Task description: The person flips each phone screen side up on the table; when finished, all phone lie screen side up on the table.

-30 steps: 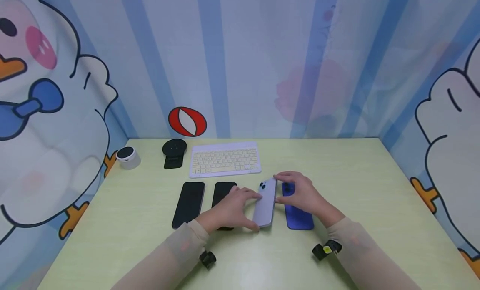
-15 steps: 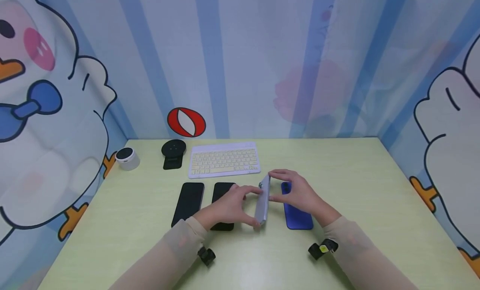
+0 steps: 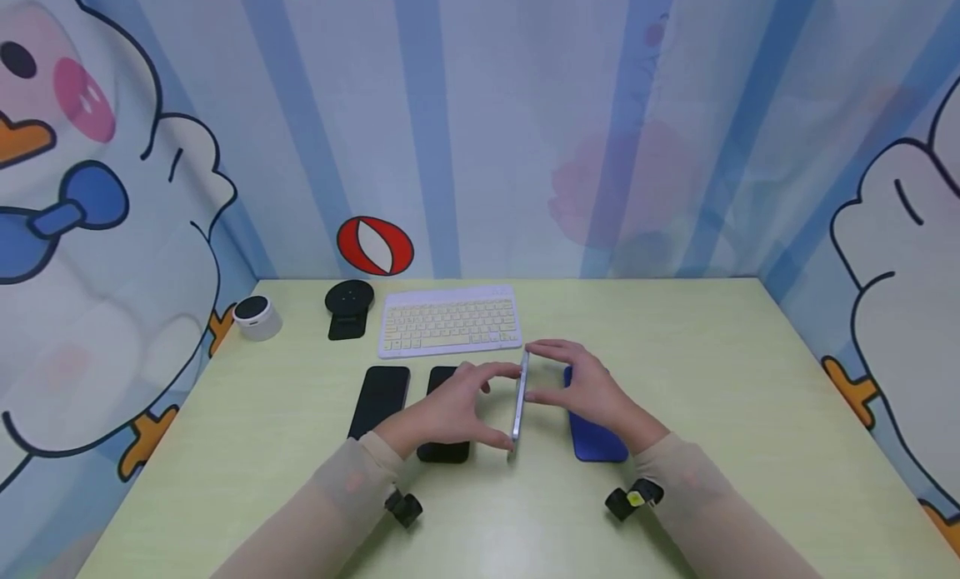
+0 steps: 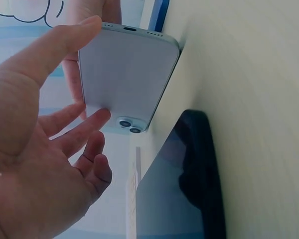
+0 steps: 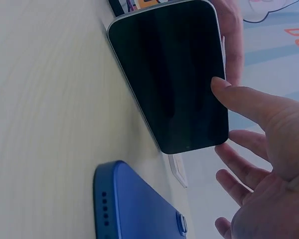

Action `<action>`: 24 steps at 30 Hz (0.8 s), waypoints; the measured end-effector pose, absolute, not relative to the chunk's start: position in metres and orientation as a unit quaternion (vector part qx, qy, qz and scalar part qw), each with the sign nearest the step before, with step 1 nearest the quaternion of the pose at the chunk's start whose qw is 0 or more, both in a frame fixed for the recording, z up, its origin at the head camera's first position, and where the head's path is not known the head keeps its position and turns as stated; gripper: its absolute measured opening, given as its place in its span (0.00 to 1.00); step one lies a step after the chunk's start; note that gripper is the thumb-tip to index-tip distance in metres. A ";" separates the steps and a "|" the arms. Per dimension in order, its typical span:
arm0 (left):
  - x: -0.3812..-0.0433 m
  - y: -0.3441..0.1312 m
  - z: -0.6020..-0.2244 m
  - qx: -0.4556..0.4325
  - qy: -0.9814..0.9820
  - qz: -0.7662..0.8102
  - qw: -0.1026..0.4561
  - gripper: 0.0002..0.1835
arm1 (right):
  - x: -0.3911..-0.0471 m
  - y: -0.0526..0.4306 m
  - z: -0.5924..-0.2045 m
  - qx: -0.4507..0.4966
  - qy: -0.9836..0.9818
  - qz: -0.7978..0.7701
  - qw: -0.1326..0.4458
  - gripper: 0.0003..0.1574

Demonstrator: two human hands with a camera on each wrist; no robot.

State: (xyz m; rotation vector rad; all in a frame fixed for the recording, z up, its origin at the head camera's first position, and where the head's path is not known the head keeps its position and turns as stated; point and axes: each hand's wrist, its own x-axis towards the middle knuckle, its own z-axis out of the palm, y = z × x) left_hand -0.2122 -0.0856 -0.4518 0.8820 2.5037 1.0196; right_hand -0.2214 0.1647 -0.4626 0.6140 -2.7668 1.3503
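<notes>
A pale lavender smartphone point(image 3: 519, 404) stands tilted up on one long edge on the table. My left hand point(image 3: 448, 406) holds it from the left, thumb at its bottom end and fingertips on the back near the two camera lenses. My right hand point(image 3: 592, 396) grips it near the top end, thumb on the dark screen point(image 5: 169, 74) and fingers at the corner. Beneath my left hand lies a black phone point(image 3: 444, 452), partly covered. A blue phone point(image 3: 596, 437) lies back up under my right hand, its top part hidden.
Another black phone point(image 3: 380, 400) lies at the left. Behind are a white keyboard point(image 3: 450, 321), a black round-topped stand point(image 3: 348, 300) and a small white cylinder point(image 3: 257, 321) with a dark top. A printed curtain point(image 3: 495, 129) hangs behind the table's back edge.
The lavender phone has turned from showing its back to nearly edge-on, rising onto its long side. Both hands have shifted slightly left with it.
</notes>
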 end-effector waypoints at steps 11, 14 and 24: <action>-0.216 -0.095 -0.448 0.322 0.867 0.351 0.148 0.50 | -0.224 0.155 -0.464 0.185 -0.876 0.446 -0.003 0.44; -0.217 -0.097 -0.448 0.316 0.868 0.353 0.150 0.50 | -0.225 0.154 -0.466 0.176 -0.872 0.456 -0.014 0.44; -0.217 -0.107 -0.449 0.305 0.870 0.358 0.149 0.50 | -0.230 0.153 -0.471 0.158 -0.888 0.429 -0.044 0.45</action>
